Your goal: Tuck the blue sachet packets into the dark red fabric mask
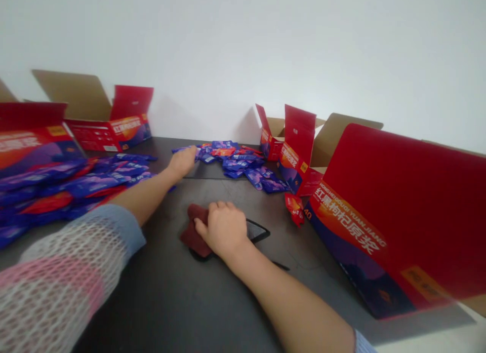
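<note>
My left hand [183, 162] reaches far across the dark table [159, 292] to the edge of a pile of blue and red sachets [237, 163]; its fingers are hidden among them. My right hand [223, 227] lies closer to me, fingers curled down on a dark red cloth-like item [192, 234] that rests on a black flat object [258, 230].
A large heap of blue and red sachets [56, 188] lies at the left. Open red boxes stand at the back left [114, 125], left edge [30, 140], back right [294, 150] and near right [398, 216]. One red sachet [295, 207] lies beside the near right box.
</note>
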`<state>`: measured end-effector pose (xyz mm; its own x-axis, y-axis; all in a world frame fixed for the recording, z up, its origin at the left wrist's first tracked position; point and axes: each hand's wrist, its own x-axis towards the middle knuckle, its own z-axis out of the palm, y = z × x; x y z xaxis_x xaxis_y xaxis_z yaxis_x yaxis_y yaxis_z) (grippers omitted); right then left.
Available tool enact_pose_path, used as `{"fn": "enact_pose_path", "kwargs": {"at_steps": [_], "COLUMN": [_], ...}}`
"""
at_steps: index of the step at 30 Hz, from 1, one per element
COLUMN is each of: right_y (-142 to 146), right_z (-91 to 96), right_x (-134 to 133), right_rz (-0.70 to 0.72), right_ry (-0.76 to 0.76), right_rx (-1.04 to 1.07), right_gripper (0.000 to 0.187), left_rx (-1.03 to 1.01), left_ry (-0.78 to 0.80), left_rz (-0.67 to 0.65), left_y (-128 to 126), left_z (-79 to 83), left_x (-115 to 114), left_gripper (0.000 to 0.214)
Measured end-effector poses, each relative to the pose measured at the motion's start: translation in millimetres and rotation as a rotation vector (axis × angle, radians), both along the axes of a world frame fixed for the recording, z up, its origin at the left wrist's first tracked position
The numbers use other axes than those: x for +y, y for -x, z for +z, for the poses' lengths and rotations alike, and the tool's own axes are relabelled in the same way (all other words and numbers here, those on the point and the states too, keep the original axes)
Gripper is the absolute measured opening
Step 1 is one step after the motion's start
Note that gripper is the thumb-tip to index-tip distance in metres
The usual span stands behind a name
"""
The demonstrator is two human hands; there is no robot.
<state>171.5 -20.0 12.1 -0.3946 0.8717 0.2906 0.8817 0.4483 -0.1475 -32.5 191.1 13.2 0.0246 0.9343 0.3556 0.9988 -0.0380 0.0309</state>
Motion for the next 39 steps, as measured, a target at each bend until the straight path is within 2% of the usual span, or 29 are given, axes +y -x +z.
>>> {"fn": "enact_pose_path", "kwargs": {"at_steps": [3, 6, 8, 10, 13, 15, 18, 21, 23, 26, 31, 36, 39], "right_y": [-3.6, -7.1, -8.4, -9.3, -11.2, -13.1, -14.7, -11.3, -6.1, 3.3, 4.2, -16.3, -21.8], "right_z": [1.2, 2.7, 3.7, 4.6, 6.3, 7.5, 8.3, 7.4, 6.6, 6.5, 13.7, 29.1, 34.5], "right_x": [1.1, 0.8, -0.3, -1.4, -1.6, -0.8, 0.9, 2.9, 3.7, 0.9, -11.3, -24.1, -30.4], "right_rz": [0.030, 0.071, 0.081, 0.091, 0.150, 0.184, 0.120, -0.044, -0.142, -0.193, -0.013, 0.164, 0.186], "right_ry": [-0.006, -0.002, -0.005, -0.036, -0.074, -0.037, 0.060, 0.104, 0.122, 0.112, 0.062, 0.183, 0.250], "right_rx": [0.006, 0.065, 0.147, 0.229, 0.280, 0.268, 0.240, 0.204, 0.157, 0.043, -0.113, -0.182, -0.228], "right_gripper": [0.038, 0.038, 0.038, 0.038, 0.036, 0.034, 0.047, 0.064, 0.065, 0.057, 0.037, 0.032, 0.032], "left_rx": [-0.059, -0.128, -0.151, -0.135, -0.039, 0.021, 0.047, -0.149, -0.274, -0.284, -0.182, -0.115, -0.103], "left_ry": [-0.012, 0.101, 0.253, 0.413, 0.591, 0.571, 0.386, 0.140, 0.060, 0.024, 0.059, 0.094, 0.108], "left_rz": [-0.069, -0.289, -0.448, -0.551, -0.698, -0.727, -0.688, -0.712, -0.756, -0.712, -0.591, -0.399, -0.366], "left_y": [15.9, 30.6, 35.2, 34.3, 25.8, 19.2, 9.8, 0.9, -3.8, -8.0, -6.0, -6.0, -10.8], "left_z": [18.5, 46.7, 66.0, 80.2, 85.0, 76.6, 50.5, 15.8, -6.4, -30.2, -41.7, -40.8, -38.7], "left_x": [-7.0, -24.4, -48.4, -79.9, -123.4, -140.6, -148.2, -145.0, -141.5, -138.0, -138.8, -143.2, -146.8], "left_gripper": [0.042, 0.035, 0.033, 0.032, 0.034, 0.031, 0.029, 0.034, 0.033, 0.025, 0.032, 0.039, 0.040]}}
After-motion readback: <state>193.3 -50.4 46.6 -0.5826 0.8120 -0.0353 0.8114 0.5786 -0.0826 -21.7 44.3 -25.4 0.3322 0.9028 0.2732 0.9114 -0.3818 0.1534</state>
